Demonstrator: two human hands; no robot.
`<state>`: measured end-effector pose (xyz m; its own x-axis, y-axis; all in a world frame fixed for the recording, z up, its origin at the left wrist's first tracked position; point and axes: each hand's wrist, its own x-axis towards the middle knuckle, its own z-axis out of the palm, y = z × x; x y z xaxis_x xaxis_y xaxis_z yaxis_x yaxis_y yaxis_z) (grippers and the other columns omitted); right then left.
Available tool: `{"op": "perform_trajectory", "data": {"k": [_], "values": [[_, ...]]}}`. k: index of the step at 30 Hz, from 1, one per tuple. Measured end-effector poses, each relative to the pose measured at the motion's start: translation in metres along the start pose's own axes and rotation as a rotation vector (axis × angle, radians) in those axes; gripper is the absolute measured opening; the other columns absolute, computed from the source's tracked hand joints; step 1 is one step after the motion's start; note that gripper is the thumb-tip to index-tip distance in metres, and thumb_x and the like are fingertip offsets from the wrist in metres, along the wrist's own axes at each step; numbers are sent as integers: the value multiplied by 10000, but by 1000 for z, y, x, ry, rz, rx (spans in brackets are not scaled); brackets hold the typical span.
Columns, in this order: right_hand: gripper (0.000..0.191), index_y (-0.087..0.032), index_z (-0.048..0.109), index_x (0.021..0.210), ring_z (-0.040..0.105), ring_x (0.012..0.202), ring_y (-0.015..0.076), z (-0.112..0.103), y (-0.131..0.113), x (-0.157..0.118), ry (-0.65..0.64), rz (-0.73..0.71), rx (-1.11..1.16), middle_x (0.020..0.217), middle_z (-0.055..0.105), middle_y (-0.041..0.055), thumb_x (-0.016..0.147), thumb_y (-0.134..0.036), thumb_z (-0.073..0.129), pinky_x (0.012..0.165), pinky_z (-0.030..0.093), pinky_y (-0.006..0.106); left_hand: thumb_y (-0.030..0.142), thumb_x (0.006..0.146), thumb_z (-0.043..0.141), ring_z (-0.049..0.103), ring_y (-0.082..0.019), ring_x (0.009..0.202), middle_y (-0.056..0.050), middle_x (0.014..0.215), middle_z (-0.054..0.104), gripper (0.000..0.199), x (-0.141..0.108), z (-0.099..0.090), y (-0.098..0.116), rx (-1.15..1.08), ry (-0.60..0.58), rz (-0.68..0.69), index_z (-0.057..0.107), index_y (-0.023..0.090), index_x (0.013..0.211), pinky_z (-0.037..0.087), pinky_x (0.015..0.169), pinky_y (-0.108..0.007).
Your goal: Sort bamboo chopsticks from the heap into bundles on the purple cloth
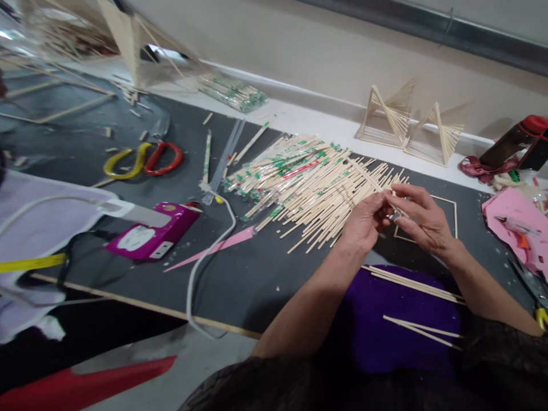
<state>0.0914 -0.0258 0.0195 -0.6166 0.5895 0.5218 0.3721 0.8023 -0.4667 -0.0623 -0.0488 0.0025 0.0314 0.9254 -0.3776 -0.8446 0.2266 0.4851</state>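
My left hand (365,221) is closed in a pinch on a thin wooden stick (367,176), which slants across the others. Against its fingertips, my right hand (423,220) has its fingers and thumb curled around the stick's near end; the exact grip is partly hidden. Beneath and left of the hands spreads a pile of bare wooden sticks (319,220). A square stick frame (456,220) lies flat behind my right hand. Nearer my body, several loose sticks rest on a dark purple cloth (368,314).
Wrapped chopsticks (274,171) lie left of the pile. Two twisted stick models (383,123) stand by the wall. A purple power strip (154,231), white cable (190,285) and scissors (163,160) are at left. A glue gun (518,225) lies on pink material at right.
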Motion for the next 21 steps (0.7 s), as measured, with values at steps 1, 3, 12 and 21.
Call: {"op": "perform_trajectory", "data": {"k": [1, 3, 12, 21], "values": [[320, -284, 710, 1208, 656, 1098, 217, 0, -1, -1, 43, 23, -18, 1196, 702, 97, 959, -369, 528, 911, 547, 401, 213, 691, 834, 555, -43, 526, 21, 626, 625, 170, 0, -1, 1, 18, -5, 30, 700, 129, 755, 372, 433, -128], [248, -287, 751, 1087, 680, 857, 190, 0, -3, -1, 101, 105, -36, 961, 734, 63, 945, -357, 561, 756, 557, 348, 240, 653, 864, 566, -43, 534, 14, 649, 645, 222, 1, -2, 3, 63, 15, 95, 705, 127, 759, 362, 435, -127], [195, -212, 732, 738, 543, 574, 116, -2, 9, 5, -29, 407, 279, 626, 625, -17, 851, -338, 637, 599, 423, 268, 283, 690, 849, 634, -84, 601, -13, 712, 701, 231, 6, -7, 6, 226, 115, 158, 691, 133, 769, 417, 470, -143], [256, -168, 652, 622, 486, 575, 88, -3, 16, 8, -139, 455, 288, 603, 599, -15, 790, -359, 679, 586, 356, 250, 252, 702, 844, 610, -55, 517, 5, 640, 680, 213, 7, -7, 5, 325, 123, 129, 673, 125, 725, 441, 451, -119]]}}
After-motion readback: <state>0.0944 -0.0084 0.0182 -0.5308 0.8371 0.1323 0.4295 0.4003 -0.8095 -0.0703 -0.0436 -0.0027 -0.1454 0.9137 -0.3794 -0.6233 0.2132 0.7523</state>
